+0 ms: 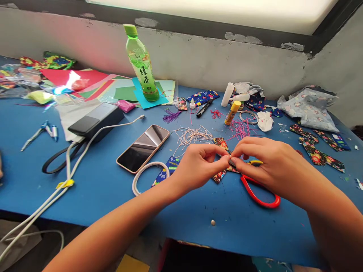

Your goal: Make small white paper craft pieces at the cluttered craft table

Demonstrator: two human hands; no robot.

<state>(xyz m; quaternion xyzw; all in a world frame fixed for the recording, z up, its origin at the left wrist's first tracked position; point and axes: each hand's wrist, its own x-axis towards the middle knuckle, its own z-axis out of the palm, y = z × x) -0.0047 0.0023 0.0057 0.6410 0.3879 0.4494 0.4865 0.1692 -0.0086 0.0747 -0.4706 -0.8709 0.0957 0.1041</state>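
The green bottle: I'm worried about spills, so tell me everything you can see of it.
The green bottle looks like see-through plastic, with a green cap in place and a label bearing large dark characters. It stands on its base, appearing to lean in this wide view, on a light-blue sheet towards the back of the blue table, near the wall. How full it is, I cannot tell.

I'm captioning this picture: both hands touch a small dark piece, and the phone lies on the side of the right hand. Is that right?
No: the head view shows the phone on the side of the left hand. That hand and the right hand do touch a small dark piece.
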